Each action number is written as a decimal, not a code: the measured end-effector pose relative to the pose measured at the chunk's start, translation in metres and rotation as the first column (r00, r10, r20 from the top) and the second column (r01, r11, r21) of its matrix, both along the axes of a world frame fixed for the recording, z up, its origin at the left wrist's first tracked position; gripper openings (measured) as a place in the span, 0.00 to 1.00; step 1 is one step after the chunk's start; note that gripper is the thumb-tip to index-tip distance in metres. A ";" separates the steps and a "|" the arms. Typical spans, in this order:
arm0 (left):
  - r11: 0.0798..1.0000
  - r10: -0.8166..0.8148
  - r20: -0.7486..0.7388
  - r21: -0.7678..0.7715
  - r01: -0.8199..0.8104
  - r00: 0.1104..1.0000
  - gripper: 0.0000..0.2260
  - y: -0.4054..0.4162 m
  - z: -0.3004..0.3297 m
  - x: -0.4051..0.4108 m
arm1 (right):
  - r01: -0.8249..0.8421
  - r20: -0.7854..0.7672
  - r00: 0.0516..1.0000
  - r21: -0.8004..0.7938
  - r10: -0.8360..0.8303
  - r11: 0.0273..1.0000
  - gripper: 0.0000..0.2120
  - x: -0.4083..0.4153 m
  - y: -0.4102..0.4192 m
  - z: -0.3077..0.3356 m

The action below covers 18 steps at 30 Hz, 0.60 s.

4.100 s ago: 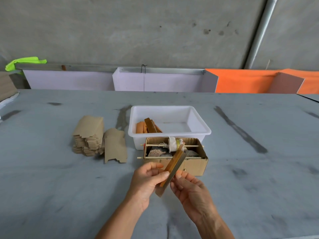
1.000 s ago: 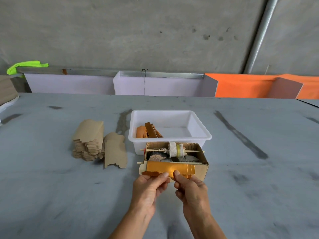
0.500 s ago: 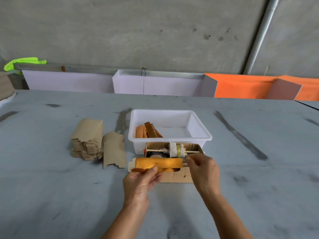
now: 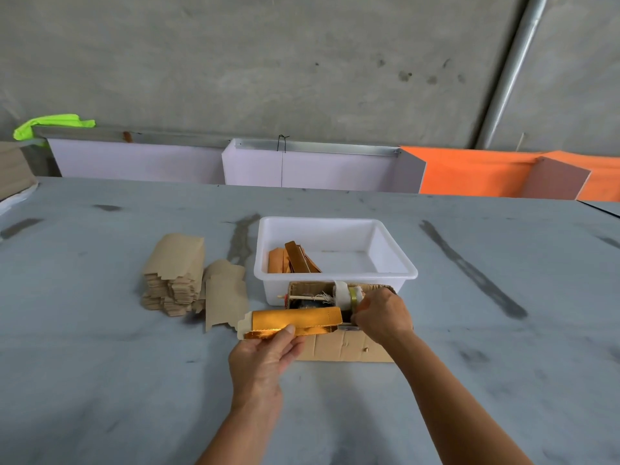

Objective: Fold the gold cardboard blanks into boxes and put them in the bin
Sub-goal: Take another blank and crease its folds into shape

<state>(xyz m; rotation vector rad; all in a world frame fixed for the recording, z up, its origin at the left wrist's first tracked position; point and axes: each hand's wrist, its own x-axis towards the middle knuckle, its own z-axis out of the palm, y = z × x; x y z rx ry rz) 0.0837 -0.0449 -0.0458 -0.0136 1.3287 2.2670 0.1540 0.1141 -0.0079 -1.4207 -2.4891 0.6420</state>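
Observation:
My left hand point(image 4: 265, 354) pinches a gold cardboard blank point(image 4: 292, 323), partly folded into a long flat box and held level in front of a brown cardboard box point(image 4: 342, 345). My right hand point(image 4: 382, 317) reaches into that brown box with curled fingers beside a white and yellow roll point(image 4: 347, 293) on a wooden stick; what the fingers grasp is hidden. Behind it stands the white bin point(image 4: 335, 273), with several folded gold boxes point(image 4: 292, 261) leaning in its left end. A stack of flat blanks point(image 4: 174, 273), brown side up, lies to the left, with one loose blank point(image 4: 224, 293) beside it.
The grey table point(image 4: 100, 364) stretches wide on all sides. White panels point(image 4: 302, 169) and orange panels point(image 4: 486, 172) stand along its far edge before a concrete wall. A neon green cloth point(image 4: 53, 124) hangs at the far left.
My right hand has let go of the gold blank and moved right to the roll in the brown box. My left hand now holds the blank alone, shifted slightly left.

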 end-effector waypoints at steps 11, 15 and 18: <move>1.000 -0.011 0.020 0.000 0.011 1.000 0.04 -0.001 -0.001 0.004 | 0.084 -0.088 0.992 -0.046 -0.088 0.995 0.09 -0.004 0.003 -0.008; 1.000 -0.003 0.028 0.001 0.003 1.000 0.05 0.000 -0.003 0.004 | 0.102 -0.126 0.986 -0.044 -0.107 0.994 0.09 -0.005 0.002 -0.011; 1.000 -0.002 0.036 -0.009 0.002 0.999 0.04 0.001 -0.004 0.004 | 0.109 -0.151 0.982 -0.042 -0.114 0.993 0.09 -0.005 0.002 -0.012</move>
